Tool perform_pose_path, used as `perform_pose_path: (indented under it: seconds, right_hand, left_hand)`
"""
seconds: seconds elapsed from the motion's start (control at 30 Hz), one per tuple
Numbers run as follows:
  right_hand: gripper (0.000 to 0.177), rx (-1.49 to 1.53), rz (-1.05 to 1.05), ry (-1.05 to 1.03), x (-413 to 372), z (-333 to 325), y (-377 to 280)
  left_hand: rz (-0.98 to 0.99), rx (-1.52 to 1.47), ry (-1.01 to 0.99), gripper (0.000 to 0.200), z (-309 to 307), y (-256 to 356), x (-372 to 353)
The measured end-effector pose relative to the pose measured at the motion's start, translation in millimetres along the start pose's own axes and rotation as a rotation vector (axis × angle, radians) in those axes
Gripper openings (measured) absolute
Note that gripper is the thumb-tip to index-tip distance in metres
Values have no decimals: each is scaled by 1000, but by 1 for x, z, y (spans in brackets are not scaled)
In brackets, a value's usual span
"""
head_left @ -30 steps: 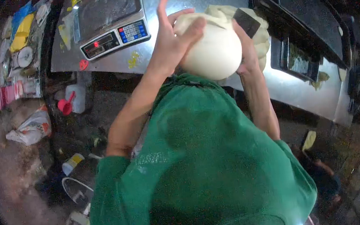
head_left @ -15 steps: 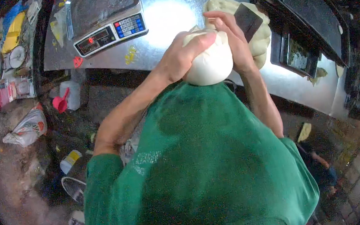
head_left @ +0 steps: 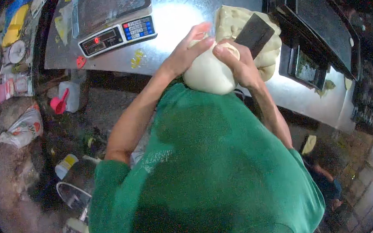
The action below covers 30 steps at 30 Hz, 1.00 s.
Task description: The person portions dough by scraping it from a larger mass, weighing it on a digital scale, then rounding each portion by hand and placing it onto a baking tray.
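Note:
A smooth white ball of dough (head_left: 209,72) sits against the front of my green shirt, at the table's near edge. My left hand (head_left: 188,54) curves round its left side, with the thumb laid across the top. On the other side my right hand (head_left: 238,60) is closed on a small lump pinched up from the same dough. Just beyond the right hand lies a larger, lumpy slab of dough (head_left: 228,18). A dark flat scraper (head_left: 255,35) rests on that slab.
A digital scale (head_left: 115,35) reading 0 stands at the back left of the metal table (head_left: 175,16). Dark trays (head_left: 318,18) are stacked at the right. Yellow scraps (head_left: 137,58) lie near the front edge. A pink scoop (head_left: 60,102) is below on the left. Another person (head_left: 327,178) is at lower right.
My right hand has come down and inward and now pinches a lump of the dough. The ball has shifted slightly left and down. My left fingers have lifted a little.

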State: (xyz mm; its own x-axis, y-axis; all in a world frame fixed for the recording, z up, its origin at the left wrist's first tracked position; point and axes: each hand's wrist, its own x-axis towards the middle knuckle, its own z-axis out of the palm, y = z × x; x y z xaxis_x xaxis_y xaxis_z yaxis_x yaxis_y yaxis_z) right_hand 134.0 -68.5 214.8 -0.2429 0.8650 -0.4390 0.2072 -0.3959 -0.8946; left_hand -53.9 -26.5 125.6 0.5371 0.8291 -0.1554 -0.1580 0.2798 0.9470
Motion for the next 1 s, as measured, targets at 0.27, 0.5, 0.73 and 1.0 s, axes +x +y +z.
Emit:
perform_pose_path:
  seconds: [0.27,0.5,0.73,1.0]
  right_hand:
    - [41,192,-102,-18,-10,21,-22]
    - [50,95,-274,274,7,10,1]
    - [78,137,-490,79,49,47,-10]
    - [46,-195,-375,-14,94,31,-41]
  left_hand:
    - [-25,-282,-414,111,-9,5,-17]
    - [88,-112,-123,91,0,48,-16]
    - [222,319,41,37,-18,110,-42]
    - [310,265,62,21,-55,153,11]
